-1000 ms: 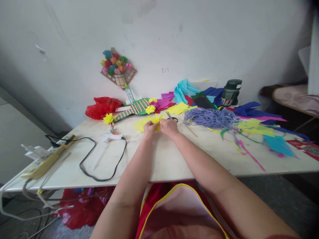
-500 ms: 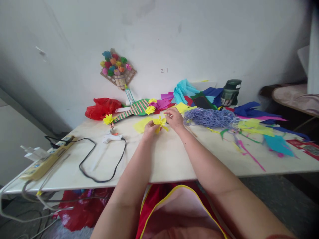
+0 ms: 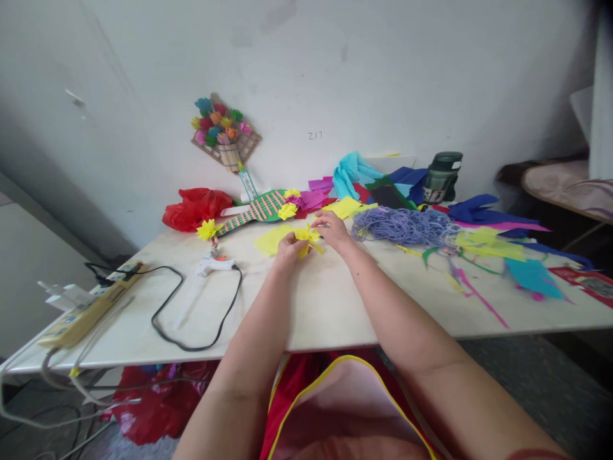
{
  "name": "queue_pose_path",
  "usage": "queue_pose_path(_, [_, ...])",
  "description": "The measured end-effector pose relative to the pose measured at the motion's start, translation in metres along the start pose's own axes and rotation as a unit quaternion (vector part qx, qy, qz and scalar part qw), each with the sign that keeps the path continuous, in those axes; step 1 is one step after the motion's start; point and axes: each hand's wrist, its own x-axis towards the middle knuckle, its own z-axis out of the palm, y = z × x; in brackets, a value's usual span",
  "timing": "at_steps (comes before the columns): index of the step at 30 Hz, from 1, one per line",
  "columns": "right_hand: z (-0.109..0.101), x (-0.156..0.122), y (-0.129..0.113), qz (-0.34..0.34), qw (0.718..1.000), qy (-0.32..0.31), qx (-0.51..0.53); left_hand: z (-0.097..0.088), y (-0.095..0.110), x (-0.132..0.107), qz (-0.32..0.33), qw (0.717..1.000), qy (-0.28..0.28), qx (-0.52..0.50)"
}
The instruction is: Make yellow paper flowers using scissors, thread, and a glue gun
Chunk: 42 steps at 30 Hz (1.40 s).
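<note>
- Below the desk (image 3: 325,313), at left: red plastic bag (image 3: 156,415), with bits of blue and purple showing at its top.
- Near left of the desk: power strip (image 3: 90,306) carrying white plugs (image 3: 69,295); to its right, a white glue gun (image 3: 215,265) with a black cord.
- Centre: yellow paper flower (image 3: 311,235), above the desk between the hands. The left hand (image 3: 288,249) pinches its side; the right hand (image 3: 332,231) has bent fingers at its other side, whether touching or just apart cannot be told.
- Beyond: yellow sheet (image 3: 269,241), partly behind the left hand; blue-violet string heap (image 3: 405,227) at right.
- Rear: crumpled red bag (image 3: 198,209), contents hidden; dark green lidded bottle (image 3: 443,177), contents not discernible.
- Wall: stick-built holder (image 3: 230,157) filled with multicoloured flowers (image 3: 218,119).
</note>
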Motion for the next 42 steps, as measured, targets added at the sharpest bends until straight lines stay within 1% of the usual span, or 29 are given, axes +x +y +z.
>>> queue_pose_path(6, [-0.001, 0.000, -0.001, 0.022, 1.000, -0.010, -0.001, 0.000, 0.000, 0.000, 0.006, 1.000, -0.013, 0.018])
queue_pose_path(12, [0.001, 0.003, 0.006, 0.035, 0.999, -0.008, 0.013, 0.001, 0.002, -0.001, 0.011, 1.000, -0.013, 0.022])
queue_pose_path(22, [0.000, 0.004, 0.007, 0.066, 0.998, -0.007, -0.008, 0.004, 0.008, -0.005, 0.008, 1.000, 0.002, 0.026])
queue_pose_path(33, [-0.003, 0.002, 0.004, 0.067, 0.997, -0.032, -0.016, 0.004, 0.006, -0.003, 0.020, 0.999, 0.006, 0.036])
queue_pose_path(42, [-0.003, 0.002, 0.006, 0.060, 0.998, -0.029, -0.017, 0.005, 0.007, -0.003, 0.019, 0.999, 0.013, 0.028])
